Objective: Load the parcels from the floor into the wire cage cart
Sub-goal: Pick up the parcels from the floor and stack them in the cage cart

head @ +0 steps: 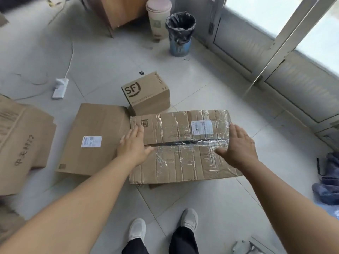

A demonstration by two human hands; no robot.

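Note:
A wide, worn cardboard parcel (pixel 183 145) wrapped in clear tape, with a white label, lies on the tiled floor in front of me. My left hand (pixel 133 144) lies with straight fingers at its left edge, thumb over the top seam. My right hand (pixel 238 145) is at the parcel's right side, fingers straight, thumb reaching over the top. A small SF-marked box (pixel 146 92) stands just behind it. To the left, a flat brown parcel (pixel 95 138) with a white label lies on the floor. The wire cage cart is out of view.
More flattened cardboard (pixel 23 142) lies at far left. A lined bin (pixel 180 33) and a pink lidded bin (pixel 158 17) stand at the back, near a wooden cabinet. A power strip (pixel 59 88) lies on the floor. Glass doors run along the right; blue cloth (pixel 328 180) is at right.

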